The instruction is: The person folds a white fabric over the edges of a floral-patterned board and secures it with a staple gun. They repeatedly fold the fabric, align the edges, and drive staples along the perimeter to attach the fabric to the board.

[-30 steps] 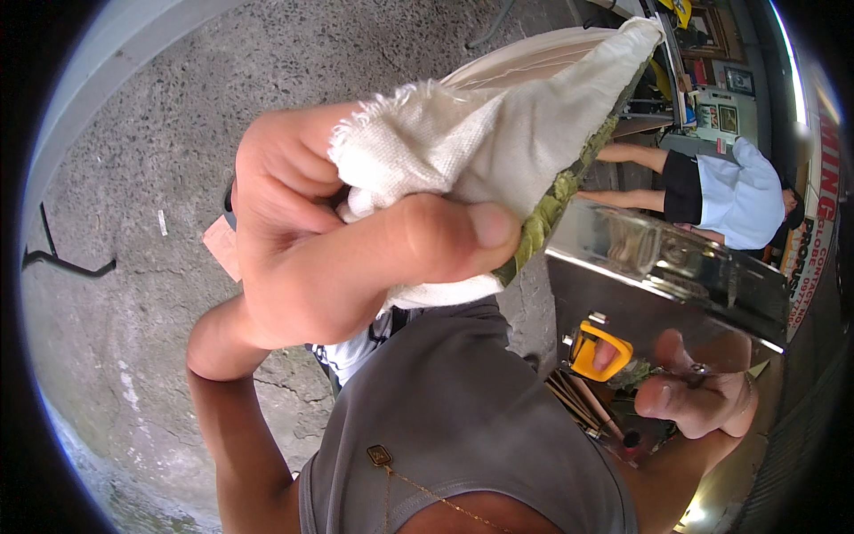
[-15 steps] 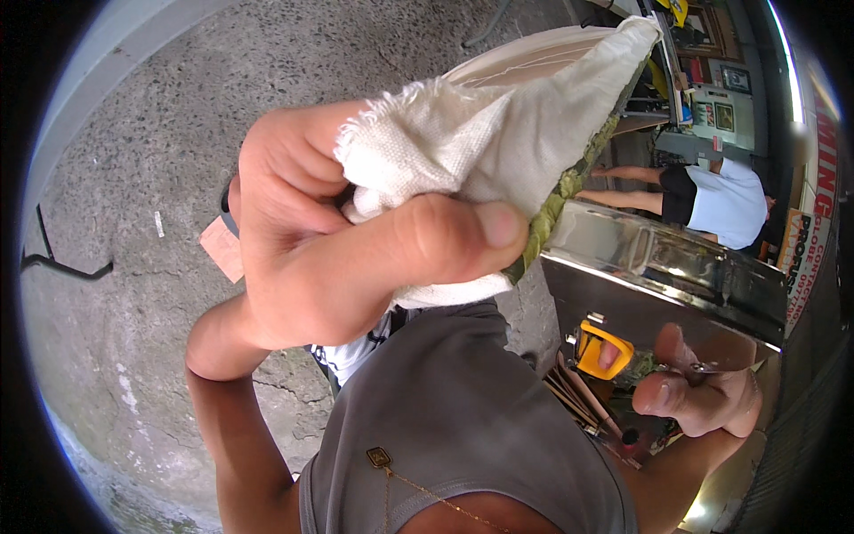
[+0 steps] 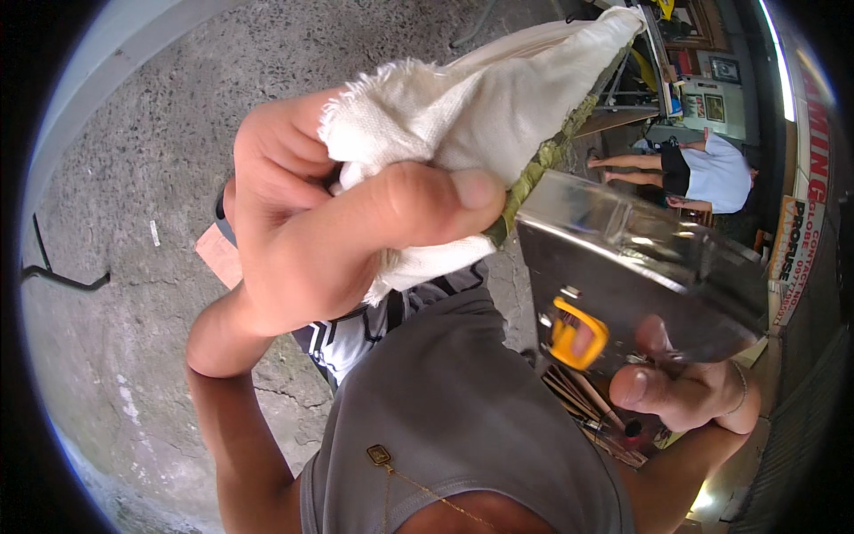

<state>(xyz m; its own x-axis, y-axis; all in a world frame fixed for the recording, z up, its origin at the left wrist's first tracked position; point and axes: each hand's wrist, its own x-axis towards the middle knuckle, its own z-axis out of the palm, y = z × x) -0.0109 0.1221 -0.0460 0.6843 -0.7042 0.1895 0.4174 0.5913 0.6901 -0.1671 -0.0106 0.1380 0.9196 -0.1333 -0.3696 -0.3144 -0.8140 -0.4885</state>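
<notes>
My left hand is closed on a white canvas with a frayed edge, its thumb pressed over the fold. Along the canvas's right side runs a green, painted-looking edge. My right hand, at the lower right, is closed around a shiny metal staple gun with a mirror-like side and a yellow part. The gun's left end comes close to the green edge near my left thumb; I cannot tell whether they touch. Some of my right fingers are hidden behind the tool.
A person in a white shirt is in the background at the right. Framed pictures hang on the wall beyond. Below the staple gun lie several wooden strips. A bent black metal bar is on the concrete at the left.
My right hand has moved left, and the staple gun has tilted and shifted left, its left end nearer the canvas edge. My left hand and the canvas have shifted slightly left.
</notes>
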